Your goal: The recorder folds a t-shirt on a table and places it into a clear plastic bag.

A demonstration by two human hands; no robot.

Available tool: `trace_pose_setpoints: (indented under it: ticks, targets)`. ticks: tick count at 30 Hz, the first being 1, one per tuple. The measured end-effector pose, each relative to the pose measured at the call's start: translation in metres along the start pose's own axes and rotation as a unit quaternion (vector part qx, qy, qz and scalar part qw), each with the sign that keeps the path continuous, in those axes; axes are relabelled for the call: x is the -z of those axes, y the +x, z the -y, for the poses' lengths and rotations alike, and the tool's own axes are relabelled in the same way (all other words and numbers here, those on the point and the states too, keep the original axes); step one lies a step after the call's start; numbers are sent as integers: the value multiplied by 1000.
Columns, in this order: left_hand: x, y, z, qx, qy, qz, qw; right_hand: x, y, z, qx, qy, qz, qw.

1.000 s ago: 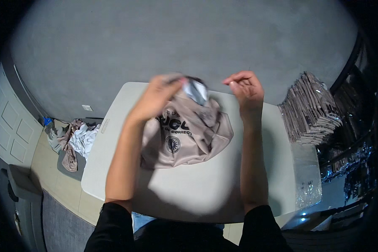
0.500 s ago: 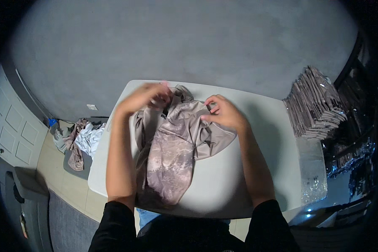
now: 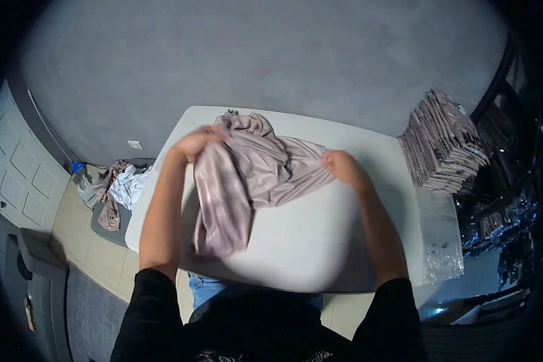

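Note:
A taupe shirt (image 3: 262,166) with a mottled pattern on part of it lies bunched over the left half of the white table (image 3: 308,241). My right hand (image 3: 342,167) is closed on a stretched-out corner of the shirt, pulling a taut fold toward the right. At the shirt's upper left, my left hand (image 3: 200,142) grips the cloth; its fingertips are smeared by motion. From there a long patterned flap hangs down toward the table's near edge. Folds hide the collar.
A tall stack of bagged, folded garments (image 3: 443,145) stands at the table's right end, with clear plastic bags (image 3: 441,241) nearer me. Left of the table, loose clothes (image 3: 123,187) lie heaped on a grey seat (image 3: 111,226). A grey wall (image 3: 271,54) rises behind the table.
Both hands have taken hold of the shirt and drawn apart, the left one leftward and down, the right one rightward. The cloth has turned, showing plainer fabric, and its right part is stretched out.

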State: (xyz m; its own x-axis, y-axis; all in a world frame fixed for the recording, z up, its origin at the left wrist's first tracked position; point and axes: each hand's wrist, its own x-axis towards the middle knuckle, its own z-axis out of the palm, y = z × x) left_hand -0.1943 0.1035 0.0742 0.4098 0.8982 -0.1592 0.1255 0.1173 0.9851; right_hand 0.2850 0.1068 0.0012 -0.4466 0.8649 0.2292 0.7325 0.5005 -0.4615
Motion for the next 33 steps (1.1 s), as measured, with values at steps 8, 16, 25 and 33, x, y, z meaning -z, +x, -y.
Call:
trace_pose_setpoints:
  ticks: [8,16,25,33]
  targets:
    - [61,-53,-88,-296,-136,-271,906,165,-53,-45,-47,-1,-390,920]
    - [65,-72,48,-194,82,-370,905,109,-84,-72,-195,380,-364,828]
    - [-5,-127,90,-167,320,-321,875,77,-159,-35,-311,302,22,901]
    - [-37,-185,57,-81,185,-171,964,99,-211,-40,-236,194,98,947]
